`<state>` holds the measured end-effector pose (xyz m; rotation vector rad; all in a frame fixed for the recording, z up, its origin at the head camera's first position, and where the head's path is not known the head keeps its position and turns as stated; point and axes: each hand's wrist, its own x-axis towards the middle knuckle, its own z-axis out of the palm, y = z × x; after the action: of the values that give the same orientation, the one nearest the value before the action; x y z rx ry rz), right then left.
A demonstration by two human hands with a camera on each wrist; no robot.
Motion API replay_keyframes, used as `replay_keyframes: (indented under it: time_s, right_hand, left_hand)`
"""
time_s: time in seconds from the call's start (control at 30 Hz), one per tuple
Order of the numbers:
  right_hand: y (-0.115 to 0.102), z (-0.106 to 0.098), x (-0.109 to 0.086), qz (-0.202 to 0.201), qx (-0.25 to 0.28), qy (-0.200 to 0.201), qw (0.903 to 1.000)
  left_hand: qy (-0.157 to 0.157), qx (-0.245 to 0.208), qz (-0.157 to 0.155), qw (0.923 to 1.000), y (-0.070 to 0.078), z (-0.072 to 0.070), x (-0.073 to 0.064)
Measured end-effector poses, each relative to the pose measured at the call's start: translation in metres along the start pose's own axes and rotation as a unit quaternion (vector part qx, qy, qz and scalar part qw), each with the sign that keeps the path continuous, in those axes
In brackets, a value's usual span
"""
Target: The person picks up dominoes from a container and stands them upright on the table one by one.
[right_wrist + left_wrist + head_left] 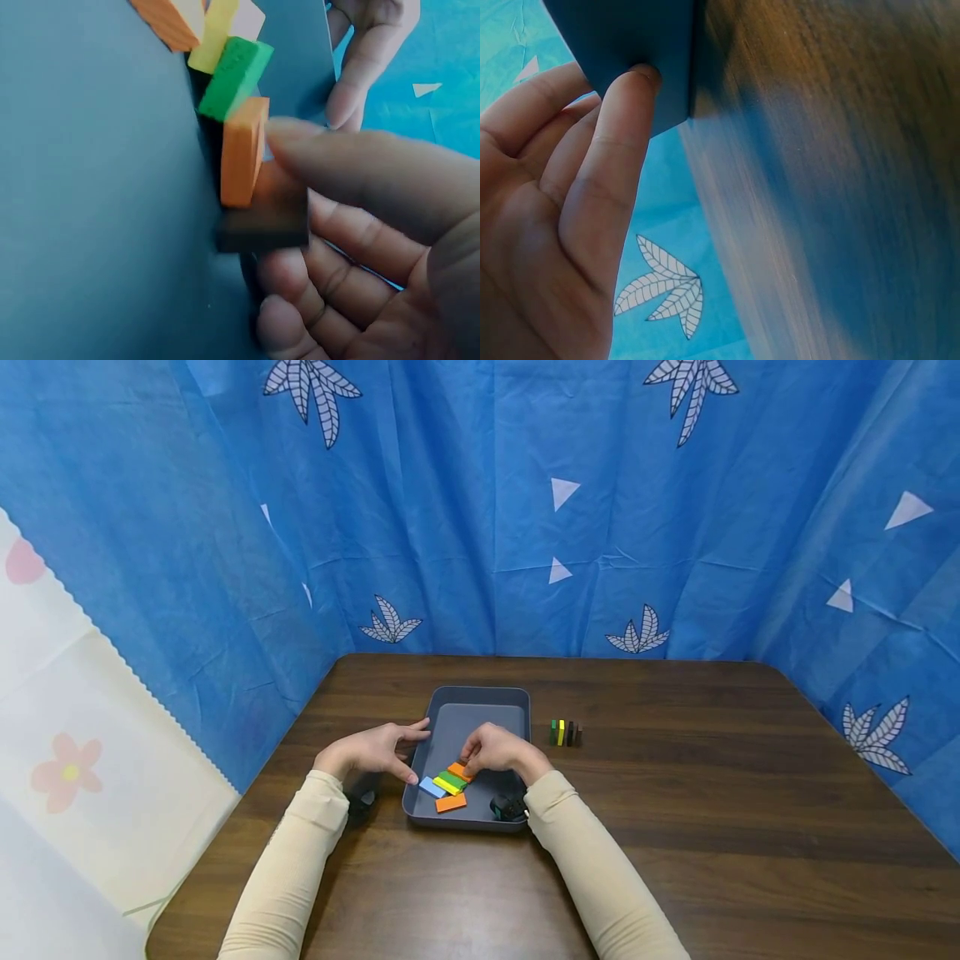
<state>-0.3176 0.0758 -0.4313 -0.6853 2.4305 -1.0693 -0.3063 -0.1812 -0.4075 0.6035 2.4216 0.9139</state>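
Observation:
My right hand (495, 750) is over the grey tray (480, 695), pinching a dark brown wooden block (264, 231) between thumb and fingertips. Touching or just beside that block is an orange block (238, 161). A green block (453, 779), a yellow block (445, 787) and a light blue block (431, 787) lie overlapping in a row. A second orange block (451, 803) lies apart, closer to the tray's near wall. At the tray's left side, my left hand (375, 750) has its fingers spread and fairly straight, touching the wall (634, 37).
Right of the tray, several thin blocks stand upright in a row on the wooden table (675, 760): green (553, 732), yellow (561, 732) and darker ones (570, 733). A blue curtain (525, 527) hangs behind the table and at its sides.

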Motion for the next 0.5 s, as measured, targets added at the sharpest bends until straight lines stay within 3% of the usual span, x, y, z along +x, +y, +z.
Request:
replay_keyframes:
  time_s: [0.17, 0.5]
  right_hand:
    - [0.0000, -0.0048, -0.0021, -0.003, 0.024, -0.021, 0.9995]
    - [-0.0010, -0.0043, -0.0004, 0.009, -0.004, -0.009, 0.9999]
  left_hand:
    - [-0.002, 0.002, 0.003, 1.0000, -0.0008, -0.0012, -0.0003]
    - [-0.003, 0.000, 0.002, 1.0000, -0.0005, -0.0011, -0.0010]
